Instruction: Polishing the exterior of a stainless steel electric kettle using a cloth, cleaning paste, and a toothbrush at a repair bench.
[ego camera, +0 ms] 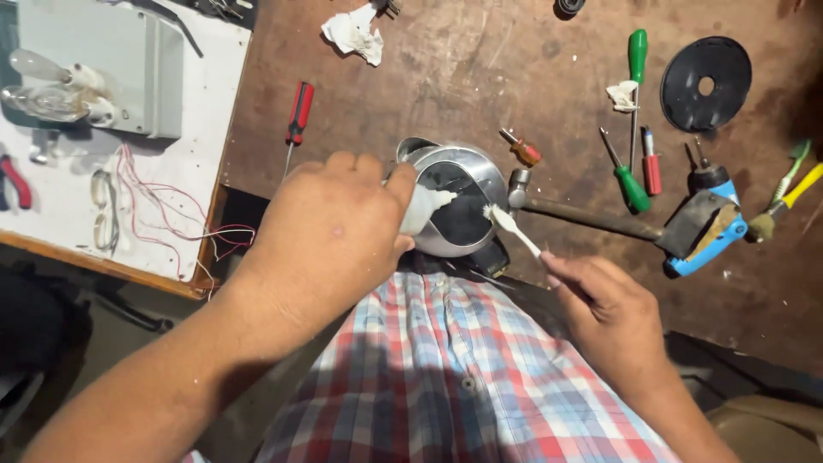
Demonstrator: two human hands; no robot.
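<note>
Steel kettle (480, 184), round and shiny with a dark opening, resting at the near edge of the brown workbench (480, 77), just above a checked shirt (463, 369). Held over its mouth from the left: a small white squeeze bottle (426, 208), nozzle tilted toward the dark inside. Wrapped around that bottle, the left hand (330, 236), fingers curled shut on it, back of the hand facing the camera. Reaching the kettle's rim from the right: a white toothbrush (512, 228), bristle end touching or just at the rim. Pinching the toothbrush handle, the right hand (604, 313), thumb and fingers closed on it.

Beyond the kettle, just to its right: a hammer (583, 214) lying flat, head near the kettle, handle running right toward a blue and black tool (707, 227). Farther back: a small orange-handled screwdriver (523, 150), two green-handled screwdrivers (636, 60), a short red one (651, 167), a black disc (705, 83) with a centre hole. To the left of the kettle: a red and black screwdriver (298, 116); higher up, a crumpled white rag (354, 34). Far left: a white board (77, 206) carrying a grey box (111, 69), glass bulbs and loose red and white wires (171, 214).
</note>
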